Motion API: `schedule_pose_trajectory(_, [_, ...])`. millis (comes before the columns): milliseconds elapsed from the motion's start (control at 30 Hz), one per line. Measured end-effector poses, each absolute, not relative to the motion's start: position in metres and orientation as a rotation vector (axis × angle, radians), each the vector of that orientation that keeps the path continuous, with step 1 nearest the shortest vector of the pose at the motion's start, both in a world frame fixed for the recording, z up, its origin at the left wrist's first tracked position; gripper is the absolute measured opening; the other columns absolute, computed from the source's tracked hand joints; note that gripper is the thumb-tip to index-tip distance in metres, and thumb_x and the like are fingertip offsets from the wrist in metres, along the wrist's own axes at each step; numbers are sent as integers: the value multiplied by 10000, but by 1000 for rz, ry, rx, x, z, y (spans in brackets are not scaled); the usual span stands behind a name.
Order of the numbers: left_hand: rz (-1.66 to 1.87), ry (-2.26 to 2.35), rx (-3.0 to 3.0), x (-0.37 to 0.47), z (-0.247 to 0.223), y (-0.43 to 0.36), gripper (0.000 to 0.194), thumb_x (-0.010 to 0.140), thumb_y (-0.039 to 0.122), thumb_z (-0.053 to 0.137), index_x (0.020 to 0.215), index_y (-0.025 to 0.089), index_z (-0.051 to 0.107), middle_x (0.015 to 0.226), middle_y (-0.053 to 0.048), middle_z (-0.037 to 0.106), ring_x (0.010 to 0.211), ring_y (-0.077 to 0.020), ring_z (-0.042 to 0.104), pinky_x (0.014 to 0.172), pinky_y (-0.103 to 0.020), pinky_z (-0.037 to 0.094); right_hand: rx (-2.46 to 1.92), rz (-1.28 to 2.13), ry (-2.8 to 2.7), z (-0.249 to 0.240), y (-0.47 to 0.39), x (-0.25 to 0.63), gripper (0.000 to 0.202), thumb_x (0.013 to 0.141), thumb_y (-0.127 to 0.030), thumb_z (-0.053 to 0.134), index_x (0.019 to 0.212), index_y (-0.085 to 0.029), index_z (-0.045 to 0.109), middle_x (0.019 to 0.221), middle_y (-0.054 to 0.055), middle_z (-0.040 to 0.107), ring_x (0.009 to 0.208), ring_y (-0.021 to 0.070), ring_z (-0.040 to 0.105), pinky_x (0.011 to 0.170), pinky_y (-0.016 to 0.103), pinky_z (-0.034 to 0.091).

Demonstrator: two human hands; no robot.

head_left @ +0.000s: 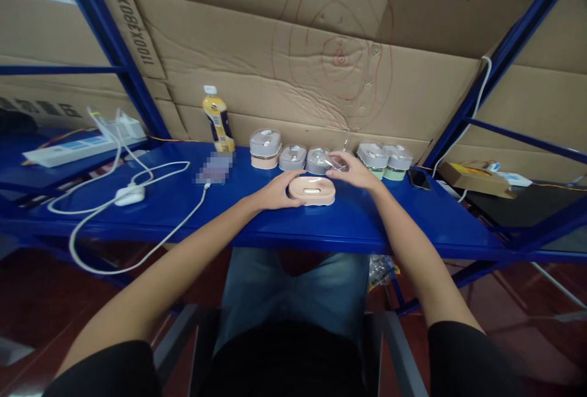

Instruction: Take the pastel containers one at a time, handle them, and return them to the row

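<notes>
Pink case lies on the blue table, near the front edge, in front of the row of boxes; a slot-shaped light mark shows on its top face. Left hand grips the case at its left end: thumb at the near side, fingers curled round the far side. Right hand is behind and to the right of the case, thumb and fingers pinching a clear piece; its outline is blurred, so exact shape cannot be told. The piece overlaps a grey box in this view; contact between them cannot be told.

Row along the back, left to right: a grey-topped box with pink base, a second grey box, the overlapped one, then two grey-topped boxes with green bases, side by side. Phone lies to their right. Yellow bottle stands upright at the left, white cable looping nearby. Cardboard behind bears red hand-drawn rings
</notes>
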State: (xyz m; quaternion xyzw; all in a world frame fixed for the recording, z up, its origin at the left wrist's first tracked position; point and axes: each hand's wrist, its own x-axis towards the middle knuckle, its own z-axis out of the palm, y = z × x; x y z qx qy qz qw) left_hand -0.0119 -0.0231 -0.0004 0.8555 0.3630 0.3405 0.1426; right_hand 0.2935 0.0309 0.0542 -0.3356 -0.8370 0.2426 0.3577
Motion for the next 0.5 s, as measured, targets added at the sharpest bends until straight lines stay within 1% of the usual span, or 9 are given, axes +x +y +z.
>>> schedule_pose_trajectory(67, [925, 1008, 2528, -8, 1, -27, 816, 836, 618, 877, 1532, 248, 665, 1507, -159, 653, 1421, -405, 619, 1259, -605, 459, -950, 584, -2063, 57, 36, 305, 752, 805, -670, 826, 1388, -221, 672, 1337, 134, 753, 1230, 358, 717, 1123, 565, 562])
schedule_pose_trajectory(133, [861, 949, 2566, -5, 2, -30, 637, 903, 588, 834, 1458, 288, 744, 1451, -135, 672, 1395, -375, 631, 1250, -586, 470, -1010, 570, -1981, 57, 40, 311, 732, 808, -689, 813, 1364, -234, 673, 1280, 123, 764, 1189, 352, 723, 1082, 551, 580])
schedule_pose_trajectory(200, [848, 925, 2579, -4, 2, -31, 534, 951, 565, 791, 1418, 306, 780, 1428, -132, 672, 1400, -364, 622, 1246, -582, 471, -1035, 567, -1934, 55, 43, 313, 711, 802, -693, 814, 1341, -251, 676, 1250, 108, 767, 1175, 344, 722, 1069, 537, 582])
schedule_pose_trajectory(333, [906, 995, 2548, -6, 3, -31, 494, 968, 597, 749, 1351, 294, 824, 1459, -142, 653, 1395, -377, 615, 1236, -600, 473, -1070, 568, -1934, 51, 45, 311, 715, 789, -690, 822, 1332, -246, 682, 1201, 98, 770, 1133, 327, 724, 1054, 526, 585])
schedule_pose_trajectory(433, [983, 1049, 2507, -12, 4, -26, 496, 967, 632, 722, 1275, 265, 852, 1410, -140, 692, 1330, -375, 645, 1196, -604, 508, -1095, 562, -1935, 50, 46, 311, 727, 808, -700, 804, 1354, -238, 678, 1236, 107, 765, 1142, 316, 724, 1064, 519, 585])
schedule_pose_trajectory(500, [1044, 1104, 2477, -20, 5, -19, 513, 982, 657, 682, 1237, 248, 856, 1356, -139, 722, 1314, -371, 649, 1182, -603, 518, -1129, 573, -1930, 50, 46, 312, 720, 847, -726, 760, 1372, -240, 672, 1270, 112, 759, 1143, 310, 729, 1055, 522, 597])
